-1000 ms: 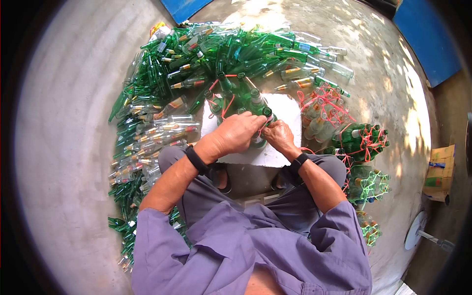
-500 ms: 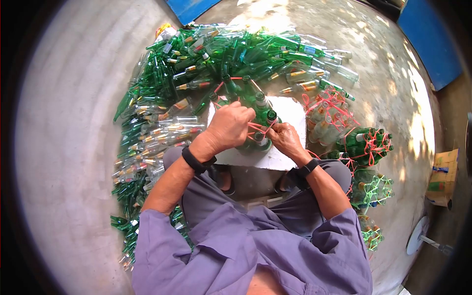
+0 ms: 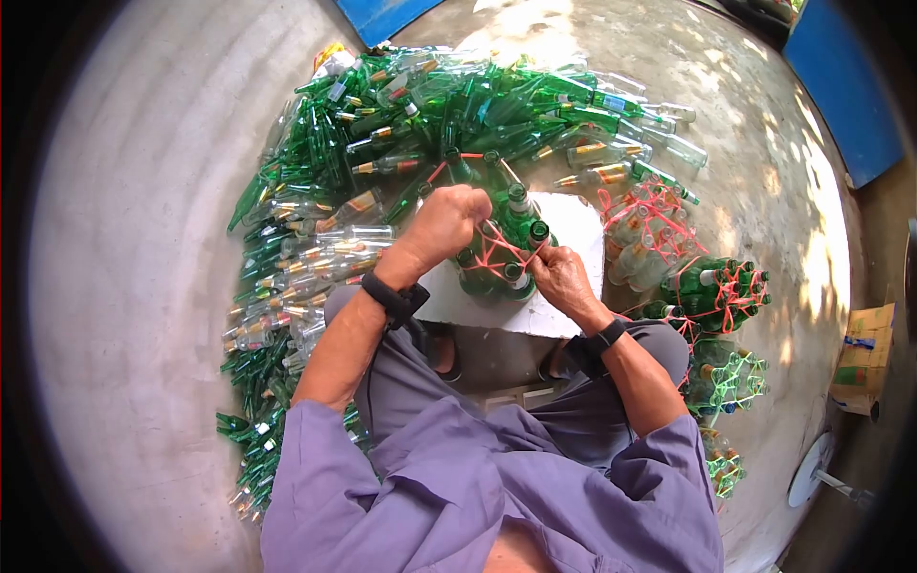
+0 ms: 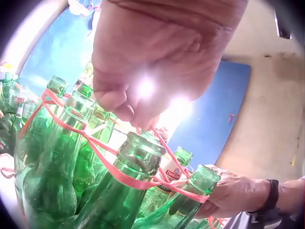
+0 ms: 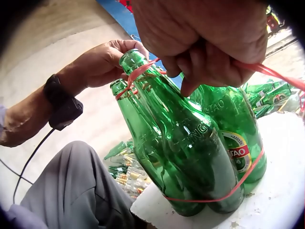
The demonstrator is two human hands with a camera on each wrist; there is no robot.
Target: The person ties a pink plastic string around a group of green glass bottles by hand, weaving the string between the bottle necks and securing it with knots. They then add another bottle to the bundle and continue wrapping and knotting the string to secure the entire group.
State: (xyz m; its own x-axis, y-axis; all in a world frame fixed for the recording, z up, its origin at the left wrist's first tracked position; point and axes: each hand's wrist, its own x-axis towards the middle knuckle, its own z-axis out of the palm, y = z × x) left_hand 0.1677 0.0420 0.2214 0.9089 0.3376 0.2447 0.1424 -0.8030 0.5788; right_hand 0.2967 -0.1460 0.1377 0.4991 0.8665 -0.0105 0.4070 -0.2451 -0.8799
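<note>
Red cord [image 3: 497, 250] (round bottle necks) pinched in both hands' fingers [image 3: 546, 256].

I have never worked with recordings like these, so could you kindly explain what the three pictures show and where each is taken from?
No machine here: a person sits and works with bare hands. The wide picture comes from a camera on the head, looking down; the other two come from cameras on the wrists. On a white foam slab stands a cluster of green glass bottles, with red plastic string looped around their necks. The left hand and the right hand each pinch that string. A heap of loose green and clear bottles lies on the concrete floor, and tied bundles stand at the person's right.
</note>
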